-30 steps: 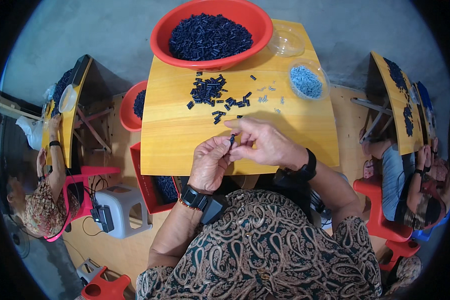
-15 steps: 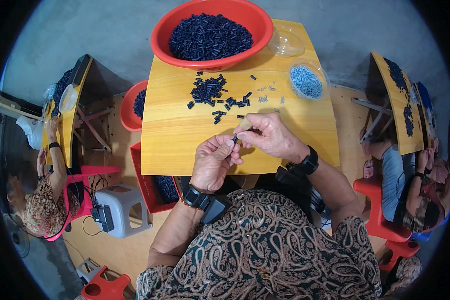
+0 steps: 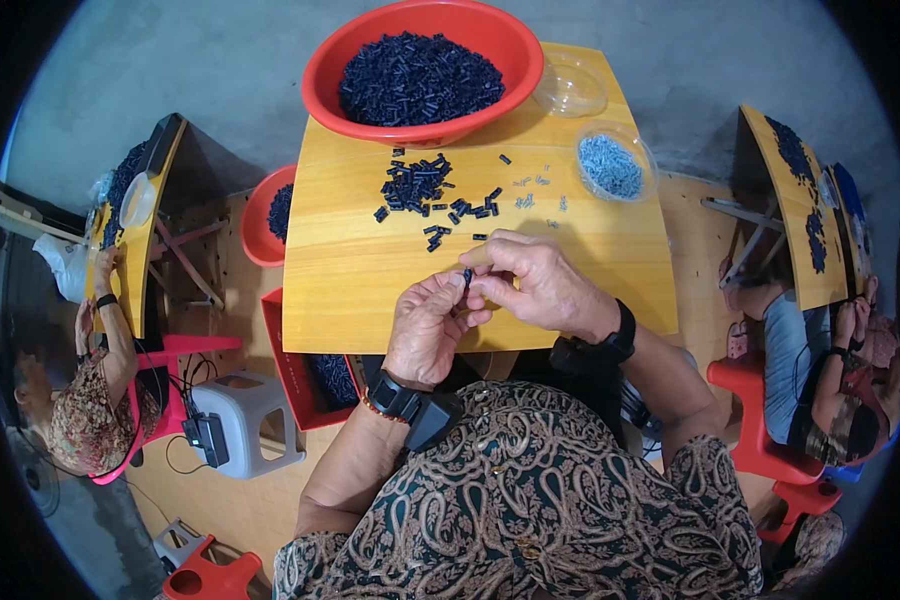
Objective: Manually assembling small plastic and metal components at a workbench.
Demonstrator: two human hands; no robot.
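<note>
Head view: L hand point(image 3: 420, 325) nearly closed, thumb + index pinching a small black pc point(image 3: 467, 278); R hand point(image 3: 545, 283) half curled, its thumb + index right at that pc. Can't tell if R grips or just touches, or if it holds anything else, b/c its palm side is hidden. The pc is above the near part of the table point(image 3: 350, 290), mostly covered by fingers, so its ends are hard to make out. R index has a tan wrap point(image 3: 478, 257), exact kind unclear.

Red box point(image 3: 288, 355) partly hidden under the table edge; red bowl point(image 3: 255, 235) also partly behind it. L co-worker point(image 3: 95, 420) and R co-worker point(image 3: 850, 390) sit near the dark rim, bent by the lens, details blurry.

Materials: table smooth, yellow, wood-grained. Big tub point(image 3: 320, 100) = round shiny red plastic, heaped w/ short black tubes point(image 3: 420, 80); loose pile point(image 3: 417, 185) of similar ones on the table, a few strays nearer the hands. Silvery bits point(image 3: 525, 203) lie R of the pile, thin, prob. metal, too small to ID. Round clear cup point(image 3: 653, 175) holds lots of blue-grey bits point(image 3: 611, 167); clear dish point(image 3: 570, 88) behind, see-through. Shirt point(image 3: 510, 490) dark w/ tan paisley; black bands on both wrists.
</note>
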